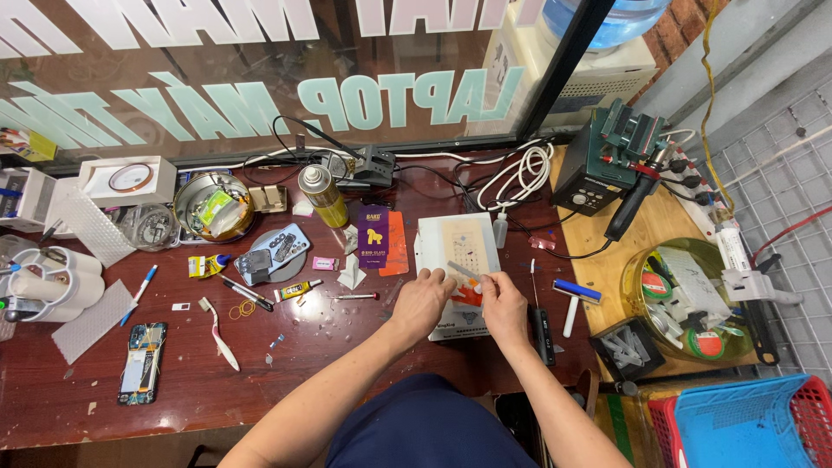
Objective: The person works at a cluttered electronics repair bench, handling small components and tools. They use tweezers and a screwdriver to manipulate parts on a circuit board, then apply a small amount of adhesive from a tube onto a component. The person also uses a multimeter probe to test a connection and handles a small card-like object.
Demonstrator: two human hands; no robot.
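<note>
Head view: the left hand (422, 299) presses flat on a white mat (458, 260) on the tabletop (303, 355), while the right hand (503, 303) pinches a small grey tool (464, 271) over an orange piece (466, 293). Farther right, a yellow-green bowl (646, 256) holds tape rolls; a black tray (626, 351) holds pale strips. Far left, a round tin (212, 206) holds green packets.

I see my left hand (422, 299) pressing on a white work pad (457, 251) while my right hand (503, 303) pinches a thin grey tool (462, 270) over a small orange piece (468, 293) (partly hidden). 1 opened phone (143, 361) lies well apart on the dark red table (303, 355).
</note>
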